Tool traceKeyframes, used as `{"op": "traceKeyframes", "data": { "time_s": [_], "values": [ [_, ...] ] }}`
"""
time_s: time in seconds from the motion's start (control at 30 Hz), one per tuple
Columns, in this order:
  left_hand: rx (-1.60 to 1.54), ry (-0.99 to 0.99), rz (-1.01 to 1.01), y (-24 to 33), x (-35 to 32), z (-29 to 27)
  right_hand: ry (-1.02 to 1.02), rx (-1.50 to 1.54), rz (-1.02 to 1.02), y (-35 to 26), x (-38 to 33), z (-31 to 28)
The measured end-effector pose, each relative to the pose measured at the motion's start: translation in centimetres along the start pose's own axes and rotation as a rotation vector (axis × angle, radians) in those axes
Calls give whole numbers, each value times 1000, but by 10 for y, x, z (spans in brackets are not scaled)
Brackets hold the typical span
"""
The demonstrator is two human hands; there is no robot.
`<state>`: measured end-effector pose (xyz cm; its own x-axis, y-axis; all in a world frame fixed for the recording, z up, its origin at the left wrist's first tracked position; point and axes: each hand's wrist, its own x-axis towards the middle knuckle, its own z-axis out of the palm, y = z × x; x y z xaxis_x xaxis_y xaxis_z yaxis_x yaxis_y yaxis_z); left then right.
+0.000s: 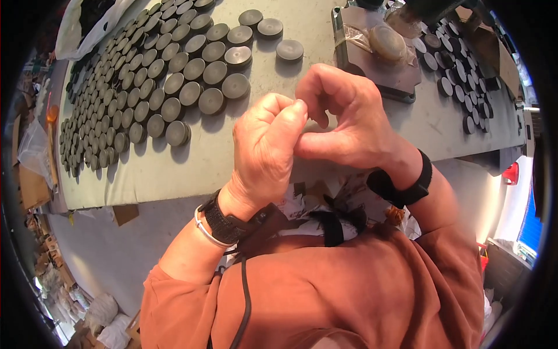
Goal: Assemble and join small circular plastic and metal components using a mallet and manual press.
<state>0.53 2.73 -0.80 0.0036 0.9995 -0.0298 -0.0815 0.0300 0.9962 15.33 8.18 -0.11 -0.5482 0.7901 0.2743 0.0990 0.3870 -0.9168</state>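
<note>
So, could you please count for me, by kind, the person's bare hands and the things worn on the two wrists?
Bare hands: 2 (left hand, right hand)
Black wrist straps: 2 (left strap, right strap)
Pale bracelet: 1, on the left wrist
Total: 5

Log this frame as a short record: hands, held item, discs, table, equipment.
Left hand: curled, close against the right hand
Right hand: curved, a gap showing inside its curl
Held item: cannot tell
Table: pale, beneath the hands
Grey discs: many, across its left side
Pale-faced discs: grouped at right
Equipment: flat plate bearing a round translucent piece
</note>
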Motion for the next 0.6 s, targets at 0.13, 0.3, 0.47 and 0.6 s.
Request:
{"op": "traceKeyframes", "data": {
  "time_s": [0.13, 0.3, 0.47, 0.6],
  "values": [
    [75, -11, 42, 1, 8, -2, 76, -29, 68, -1, -1, 6],
    [556, -27, 695, -20, 18, -9, 120, -67, 82, -3, -7, 10],
    [362, -139, 113, 6, 10, -9, 75, 87, 219, -4, -3, -1],
    [129, -124, -152, 16, 8, 0, 119, -128, -84, -1, -5, 6]
  ]
}}
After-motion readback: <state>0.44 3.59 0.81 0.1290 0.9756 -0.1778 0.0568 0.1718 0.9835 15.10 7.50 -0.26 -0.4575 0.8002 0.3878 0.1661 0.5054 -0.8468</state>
